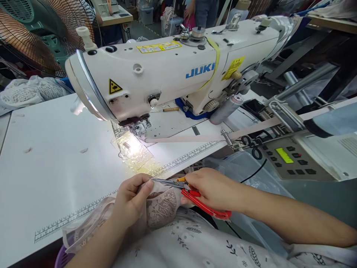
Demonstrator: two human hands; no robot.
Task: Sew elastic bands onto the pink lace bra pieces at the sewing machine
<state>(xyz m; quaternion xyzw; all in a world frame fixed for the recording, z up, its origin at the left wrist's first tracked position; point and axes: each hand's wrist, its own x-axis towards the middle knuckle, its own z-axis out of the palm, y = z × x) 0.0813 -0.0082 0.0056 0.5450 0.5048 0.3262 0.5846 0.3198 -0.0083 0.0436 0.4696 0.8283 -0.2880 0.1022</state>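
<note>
Hanging beside a white tabletop (67, 152) crowded by a white sewing machine (164, 69), a pale-pink lace garment (162, 209) is pinched in the left grip (128, 203), red-handled scissors (205, 206) clasped in the right grip (210, 188).

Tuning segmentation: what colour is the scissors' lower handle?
The scissors' lower handle is red; head view.

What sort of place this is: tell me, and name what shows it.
Probably a garment-sewing workshop: there's a JUKI sewing machine, lace-panelled fabric in the left hand and red-handled scissors in the right hand.
</note>
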